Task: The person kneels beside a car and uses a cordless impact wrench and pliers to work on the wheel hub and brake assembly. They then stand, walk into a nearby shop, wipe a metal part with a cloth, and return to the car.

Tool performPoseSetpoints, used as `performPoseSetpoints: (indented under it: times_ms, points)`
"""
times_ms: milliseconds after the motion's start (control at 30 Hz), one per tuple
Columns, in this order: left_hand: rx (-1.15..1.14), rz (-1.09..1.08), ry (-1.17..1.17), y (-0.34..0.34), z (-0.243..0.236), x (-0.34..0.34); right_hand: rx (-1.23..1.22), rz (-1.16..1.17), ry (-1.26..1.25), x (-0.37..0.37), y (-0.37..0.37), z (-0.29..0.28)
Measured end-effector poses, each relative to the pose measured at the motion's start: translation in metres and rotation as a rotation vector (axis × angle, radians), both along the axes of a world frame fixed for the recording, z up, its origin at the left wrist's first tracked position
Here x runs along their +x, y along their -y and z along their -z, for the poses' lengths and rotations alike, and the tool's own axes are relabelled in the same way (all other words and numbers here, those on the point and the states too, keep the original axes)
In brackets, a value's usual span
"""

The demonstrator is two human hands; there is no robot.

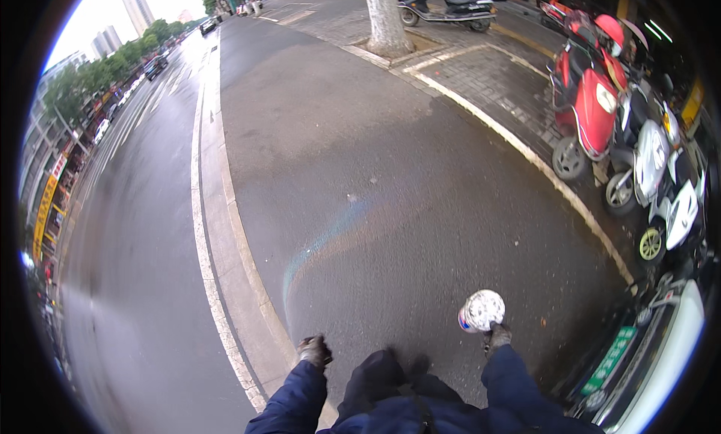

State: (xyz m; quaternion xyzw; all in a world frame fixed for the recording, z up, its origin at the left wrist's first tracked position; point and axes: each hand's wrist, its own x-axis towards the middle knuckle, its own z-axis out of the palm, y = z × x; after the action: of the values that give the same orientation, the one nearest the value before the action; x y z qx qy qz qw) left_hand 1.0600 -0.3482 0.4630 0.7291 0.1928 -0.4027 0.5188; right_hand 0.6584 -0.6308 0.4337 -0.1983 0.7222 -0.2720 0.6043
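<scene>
Scooters (pixel 601 118) line the kerb — right hand (pixel 497 335) grips crumpled ball (pixel 481 311), left hand (pixel 314 351) fisted, empty.

Flat overcast daylight, bright white sky (pixel 105 6) blown out at upper left; no hard shadows on the asphalt (pixel 375 171). Strong fisheye bending and black vignette at the rim. Motion blur along left roadway (pixel 128 231); faint rainbow flare mid-frame.
</scene>
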Motion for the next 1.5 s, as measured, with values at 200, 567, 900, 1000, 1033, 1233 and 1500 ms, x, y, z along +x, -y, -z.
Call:
performPoseSetpoints:
  times_ms: [200, 567, 900, 1000, 1033, 1233, 1500]
  points:
    - [0.102, -0.269, 0.089, 0.066, 0.009, 0.098, 0.035, -0.087, -0.268, 0.001, 0.132, 0.063]
    - [-0.204, 0.165, 0.119, 0.522, -0.022, 0.276, 0.116, 0.298, -0.213, 0.032, 0.324, 0.08]
    - [0.138, 0.087, 0.039, 0.864, 0.02, 0.344, 0.27, 0.346, -0.377, 0.088, 0.625, 0.103]
    - [0.254, 0.03, 0.001, 0.936, 0.017, 0.36, 0.216, 0.276, -0.332, 0.112, 0.78, 0.051]
    - [0.286, 0.015, -0.016, 0.967, 0.024, 0.364, 0.175, 0.286, -0.303, 0.121, 0.833, 0.036]
    - [0.265, -0.013, -0.017, 1.203, 0.108, 0.411, -0.046, 0.32, -0.232, 0.163, 1.11, 0.007]
    - [-0.017, 0.206, 0.09, 1.7, 0.035, 0.435, 0.173, 0.542, -0.277, 0.182, 1.315, 0.016]
